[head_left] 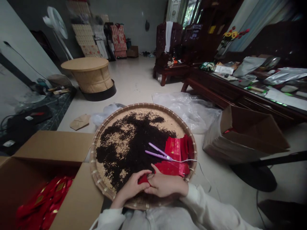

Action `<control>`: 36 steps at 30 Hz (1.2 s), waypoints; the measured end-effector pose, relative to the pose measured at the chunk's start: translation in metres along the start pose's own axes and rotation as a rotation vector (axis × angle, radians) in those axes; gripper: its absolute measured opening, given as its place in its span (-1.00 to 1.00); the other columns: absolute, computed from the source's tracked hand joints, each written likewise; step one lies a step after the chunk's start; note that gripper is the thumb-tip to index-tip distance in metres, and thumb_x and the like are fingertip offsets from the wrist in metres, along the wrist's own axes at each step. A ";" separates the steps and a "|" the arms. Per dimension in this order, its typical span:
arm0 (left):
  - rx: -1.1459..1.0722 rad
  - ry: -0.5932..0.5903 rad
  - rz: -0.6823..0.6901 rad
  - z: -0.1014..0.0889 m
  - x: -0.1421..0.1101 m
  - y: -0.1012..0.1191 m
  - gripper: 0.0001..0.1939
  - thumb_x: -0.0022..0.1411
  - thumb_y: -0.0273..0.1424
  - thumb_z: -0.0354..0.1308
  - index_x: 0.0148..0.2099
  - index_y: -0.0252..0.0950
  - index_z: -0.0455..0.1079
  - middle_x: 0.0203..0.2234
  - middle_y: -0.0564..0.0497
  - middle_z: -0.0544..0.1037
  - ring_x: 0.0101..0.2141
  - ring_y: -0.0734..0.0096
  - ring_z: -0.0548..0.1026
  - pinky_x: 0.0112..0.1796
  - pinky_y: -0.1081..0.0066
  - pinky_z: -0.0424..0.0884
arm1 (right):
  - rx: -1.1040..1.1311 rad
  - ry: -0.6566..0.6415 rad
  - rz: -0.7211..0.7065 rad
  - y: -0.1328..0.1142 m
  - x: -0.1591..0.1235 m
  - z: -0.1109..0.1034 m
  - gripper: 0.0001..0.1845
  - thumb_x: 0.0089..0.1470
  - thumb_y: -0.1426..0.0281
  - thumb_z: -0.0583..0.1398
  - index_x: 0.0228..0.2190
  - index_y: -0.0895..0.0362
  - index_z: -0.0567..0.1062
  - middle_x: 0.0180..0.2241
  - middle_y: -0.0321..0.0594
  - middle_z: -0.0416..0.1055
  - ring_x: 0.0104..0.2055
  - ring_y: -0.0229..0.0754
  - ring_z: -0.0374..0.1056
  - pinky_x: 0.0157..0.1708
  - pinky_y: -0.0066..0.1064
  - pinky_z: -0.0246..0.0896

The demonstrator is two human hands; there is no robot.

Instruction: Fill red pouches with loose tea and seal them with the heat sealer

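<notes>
My left hand (133, 186) and my right hand (165, 185) meet over the near rim of a round woven bamboo tray (95, 163), pinching a small red packet (144, 179) between them. Its upper part is mostly hidden by my fingers. Loose dark tea leaves (129, 143) lie heaped on the tray just beyond my hands. To their right, a purple corded heat sealer (158, 152) rests on a pile of red packets (176, 156). An open cardboard box (52, 147) to my left holds more red packets (44, 201).
A second cardboard box (244, 134) lies tilted on the floor to my right, and clear plastic sheeting (184, 110) lies behind the tray. A dark wooden table (240, 86) holds foil bags and papers at the right. The sealer's white cord runs over the tray's right rim.
</notes>
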State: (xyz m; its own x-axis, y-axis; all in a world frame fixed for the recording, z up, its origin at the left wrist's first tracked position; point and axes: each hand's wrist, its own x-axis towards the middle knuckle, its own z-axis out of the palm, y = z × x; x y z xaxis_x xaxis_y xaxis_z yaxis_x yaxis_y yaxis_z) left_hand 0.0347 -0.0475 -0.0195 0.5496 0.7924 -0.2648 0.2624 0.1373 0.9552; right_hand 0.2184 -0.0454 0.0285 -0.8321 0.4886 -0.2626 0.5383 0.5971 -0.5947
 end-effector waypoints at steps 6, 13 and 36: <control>0.149 -0.067 -0.007 0.000 0.000 -0.002 -0.33 -0.20 -0.34 0.41 0.05 -0.24 0.46 -0.08 -0.08 0.58 -0.08 0.12 0.49 0.00 0.25 0.32 | -0.065 -0.115 -0.035 0.008 0.000 -0.002 -0.81 0.18 0.34 0.16 -0.31 0.17 0.54 -0.41 -0.22 0.55 -0.27 -0.12 0.47 0.19 0.10 -0.15; -0.080 -0.111 -0.113 0.002 0.000 -0.003 -0.31 -0.31 -0.33 0.45 -0.02 -0.30 0.48 -0.13 -0.05 0.60 -0.10 0.10 0.49 -0.01 0.22 0.33 | -0.156 -0.113 -0.130 0.007 0.003 -0.009 -0.86 0.13 0.40 0.19 -0.34 0.18 0.56 -0.38 -0.17 0.57 -0.29 -0.12 0.49 0.20 0.09 -0.18; -0.146 0.201 -0.089 -0.024 -0.017 -0.030 -0.44 -0.19 -0.41 0.31 -0.04 -0.36 0.43 -0.18 -0.11 0.57 -0.56 0.58 0.43 -0.48 0.49 0.42 | 0.354 0.506 -0.011 0.017 -0.008 -0.017 -0.71 0.25 0.40 0.02 -0.13 0.14 0.49 -0.17 -0.10 0.50 -0.09 -0.17 0.40 -0.03 -0.29 0.27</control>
State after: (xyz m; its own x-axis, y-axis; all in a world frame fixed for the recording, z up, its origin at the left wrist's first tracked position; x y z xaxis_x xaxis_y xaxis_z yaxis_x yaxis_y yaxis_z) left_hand -0.0011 -0.0507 -0.0408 0.3565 0.8736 -0.3312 0.1775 0.2847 0.9420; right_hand 0.2368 -0.0282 0.0329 -0.6242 0.7765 0.0862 0.3806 0.3985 -0.8345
